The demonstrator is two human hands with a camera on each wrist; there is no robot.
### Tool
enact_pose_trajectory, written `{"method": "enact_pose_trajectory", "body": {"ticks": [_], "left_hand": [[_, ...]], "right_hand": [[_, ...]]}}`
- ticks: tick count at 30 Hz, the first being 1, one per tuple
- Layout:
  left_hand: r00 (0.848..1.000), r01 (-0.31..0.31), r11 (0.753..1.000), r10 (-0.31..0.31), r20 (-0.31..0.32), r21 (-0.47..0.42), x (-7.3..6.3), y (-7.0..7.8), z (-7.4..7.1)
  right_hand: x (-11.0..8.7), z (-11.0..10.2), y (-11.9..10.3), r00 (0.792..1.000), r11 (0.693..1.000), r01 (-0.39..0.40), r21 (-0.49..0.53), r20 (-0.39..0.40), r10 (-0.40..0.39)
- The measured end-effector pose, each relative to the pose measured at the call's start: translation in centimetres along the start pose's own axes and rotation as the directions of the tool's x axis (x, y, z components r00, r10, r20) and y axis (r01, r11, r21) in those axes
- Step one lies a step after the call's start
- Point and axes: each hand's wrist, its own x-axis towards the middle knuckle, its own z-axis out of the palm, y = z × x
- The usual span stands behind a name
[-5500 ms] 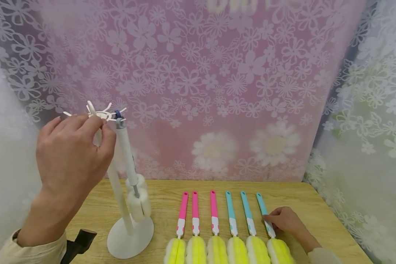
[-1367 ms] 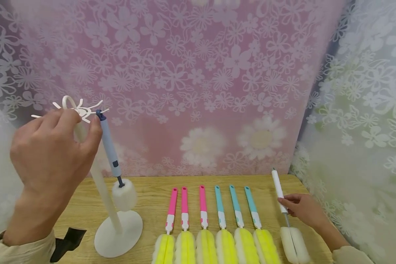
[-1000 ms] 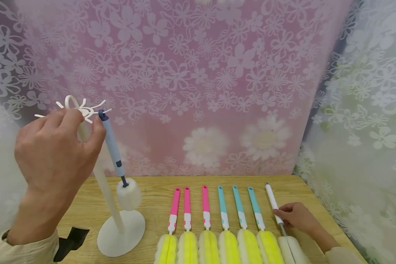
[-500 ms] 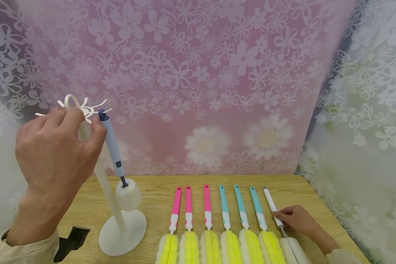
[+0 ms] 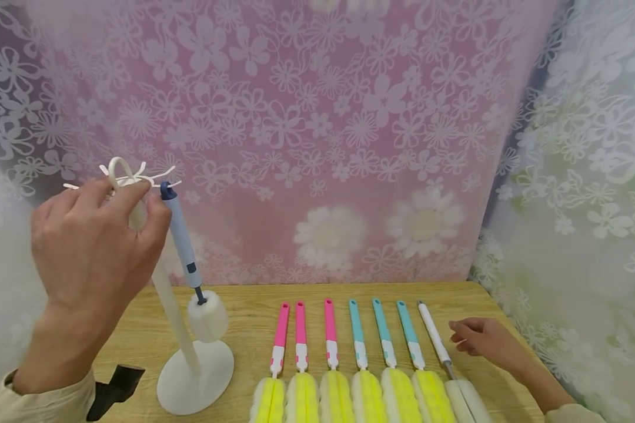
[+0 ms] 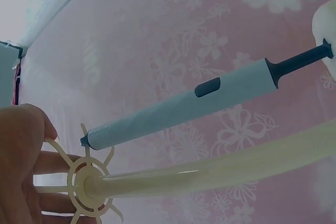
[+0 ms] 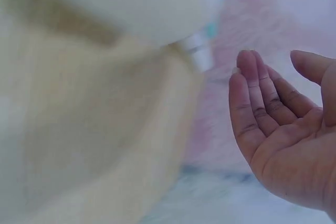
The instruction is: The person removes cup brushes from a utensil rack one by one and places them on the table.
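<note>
My left hand [image 5: 95,241] grips the hooked top of a white hanging stand [image 5: 171,305]; in the left wrist view its fingers lie behind the hook ring [image 6: 77,198]. From one hook hangs a bottle brush with a blue handle [image 5: 181,235] and white sponge head [image 5: 208,316]. On the wooden table, a white-handled bottle brush [image 5: 433,332] lies at the right end of a row of brushes. Just right of it, apart from it, is my right hand [image 5: 492,343], with relaxed fingers and nothing held. The right wrist view shows that palm [image 7: 294,150] bare.
Left of the white brush lie several yellow-headed brushes, some with teal handles [image 5: 383,329], others with pink handles [image 5: 330,323]. The wooden table [image 5: 254,299] ends at a flowered pink backdrop [image 5: 323,147]. A pale flowered curtain [image 5: 587,235] hangs on the right.
A white-handled brush that hung on the stand was carried right and laid beside the teal-handled ones. My right hand has let go and moved slightly right. The left hand keeps its hold.
</note>
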Motion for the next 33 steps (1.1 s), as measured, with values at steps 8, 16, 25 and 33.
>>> {"method": "enact_pose_trajectory", "body": {"ticks": [8,16,25,33], "left_hand": [[0.997,0.058,0.998,-0.056,0.043,-0.025,-0.5,-0.1,-0.7],[0.997,0.010,0.999,-0.007,0.081,-0.035,-0.7,-0.2,-1.2],[0.995,-0.023,0.998,0.028,0.092,-0.059,-0.6,-0.5,-1.4],[0.997,-0.024,0.998,0.028,0.073,-0.057,-0.4,-0.5,-1.6]], "right_hand": [[-0.2,3.2,-8.8,0.975,0.975,0.222,0.010,-0.029,-0.222],[0.0,9.3,-16.1,0.911,0.906,0.410,0.110,0.009,-0.413],[1.1,16.9,-24.2,0.790,0.775,0.596,0.210,0.021,-0.613],[2.6,23.6,-29.2,0.747,0.674,0.653,0.346,-0.146,-0.649]]}}
